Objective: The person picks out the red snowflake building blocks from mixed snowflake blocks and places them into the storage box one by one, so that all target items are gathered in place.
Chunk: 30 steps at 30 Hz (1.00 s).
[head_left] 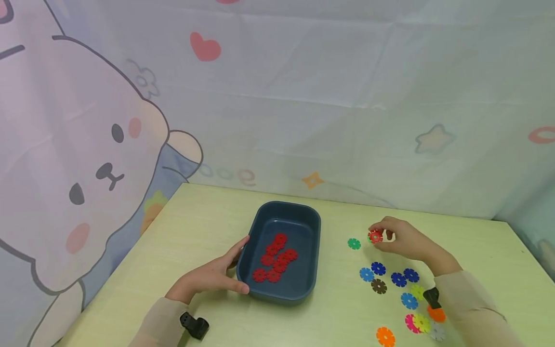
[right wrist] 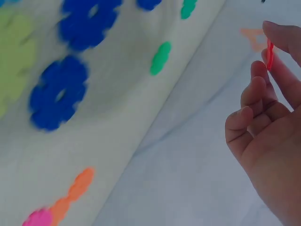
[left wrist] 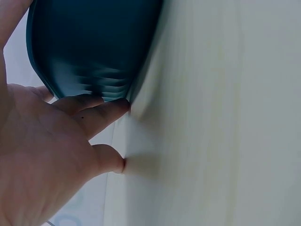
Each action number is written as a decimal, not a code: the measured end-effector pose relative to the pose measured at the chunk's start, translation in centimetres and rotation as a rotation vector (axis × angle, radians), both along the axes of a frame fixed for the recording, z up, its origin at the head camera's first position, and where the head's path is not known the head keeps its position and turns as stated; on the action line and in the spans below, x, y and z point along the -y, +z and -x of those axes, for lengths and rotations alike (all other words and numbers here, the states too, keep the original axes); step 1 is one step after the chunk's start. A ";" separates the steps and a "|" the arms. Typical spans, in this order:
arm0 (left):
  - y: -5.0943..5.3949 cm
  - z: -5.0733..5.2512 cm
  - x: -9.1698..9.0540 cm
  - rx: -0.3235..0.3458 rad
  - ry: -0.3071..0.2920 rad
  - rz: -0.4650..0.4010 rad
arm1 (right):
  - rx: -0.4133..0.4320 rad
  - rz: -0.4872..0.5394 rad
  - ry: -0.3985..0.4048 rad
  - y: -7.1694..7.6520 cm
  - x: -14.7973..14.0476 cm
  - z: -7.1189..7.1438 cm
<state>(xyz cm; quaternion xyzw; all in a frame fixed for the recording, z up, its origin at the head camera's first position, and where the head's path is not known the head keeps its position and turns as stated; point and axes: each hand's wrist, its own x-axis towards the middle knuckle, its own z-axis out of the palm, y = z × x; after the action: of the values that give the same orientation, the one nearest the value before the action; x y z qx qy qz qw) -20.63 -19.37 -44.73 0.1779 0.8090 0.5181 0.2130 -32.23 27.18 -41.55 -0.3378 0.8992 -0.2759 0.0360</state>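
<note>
A dark blue plastic bin [head_left: 313, 270] stands on the table with several red notched discs [head_left: 281, 260], snowflake-shaped building pieces, lying on its floor. My left hand [head_left: 214, 277] rests against the bin's left side, thumb near the front corner. In the left wrist view its spread fingers [left wrist: 101, 117] touch the outside of the bin [left wrist: 94, 47]. Over the table to the right, my right hand [head_left: 403, 238] pinches one red snowflake disc [head_left: 375, 236] between thumb and fingers. The right wrist view shows that red disc [right wrist: 270, 54] edge-on at the fingertips.
Just left of the right hand lies a green disc [head_left: 354, 244]. Nearer me are dark blue [head_left: 399, 279], light blue [head_left: 409, 300], brown [head_left: 379, 286], yellow [head_left: 421, 323], pink, orange [head_left: 385, 337] and whitish discs. A printed cloth [head_left: 303, 96] hangs behind the table.
</note>
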 end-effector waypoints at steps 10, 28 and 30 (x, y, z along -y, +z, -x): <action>0.1 -0.1 0.1 0.002 -0.002 -0.001 | -0.038 0.042 0.086 1.0 4.9 0.2; 0.2 -0.2 0.1 0.029 0.005 -0.012 | 0.034 0.169 0.185 1.2 14.3 0.8; 0.1 -0.2 0.0 0.027 0.003 -0.013 | 0.045 0.196 0.175 0.9 15.2 1.0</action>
<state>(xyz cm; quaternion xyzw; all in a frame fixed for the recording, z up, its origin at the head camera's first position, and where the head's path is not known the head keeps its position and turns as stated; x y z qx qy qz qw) -20.46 -19.40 -44.60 0.1711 0.8030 0.5260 0.2218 -33.24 11.99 -40.62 -0.4104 0.8340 -0.3657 0.0468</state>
